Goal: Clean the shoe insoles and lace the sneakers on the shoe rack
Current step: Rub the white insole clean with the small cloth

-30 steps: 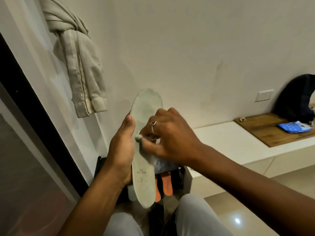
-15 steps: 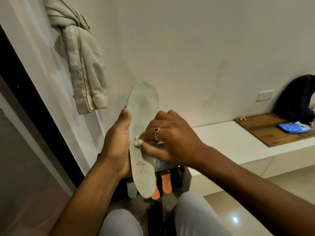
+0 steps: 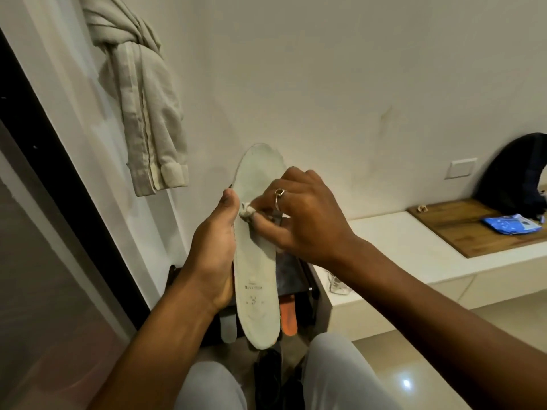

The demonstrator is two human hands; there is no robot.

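Pale foam insole [image 3: 257, 270] stands upright in mid-air before the wall, heel down, above the dark rack [image 3: 318, 309]. Its face is matte and faintly soiled, with a small print near the heel. The left hand [image 3: 214, 255] grips its edge, thumb up the side, fingers curled behind. The right hand [image 3: 307, 214] has its fingers [image 3: 263, 202] clamped on a small white wad [image 3: 246, 209], pressed against the midfoot. This looks like the wiping step. Next come firm strokes toward the toe, I judge, with the thin, bendy sole braced from behind. Below, an orange insole [image 3: 288, 318] and another pale one [image 3: 228, 329] hang from the rack.
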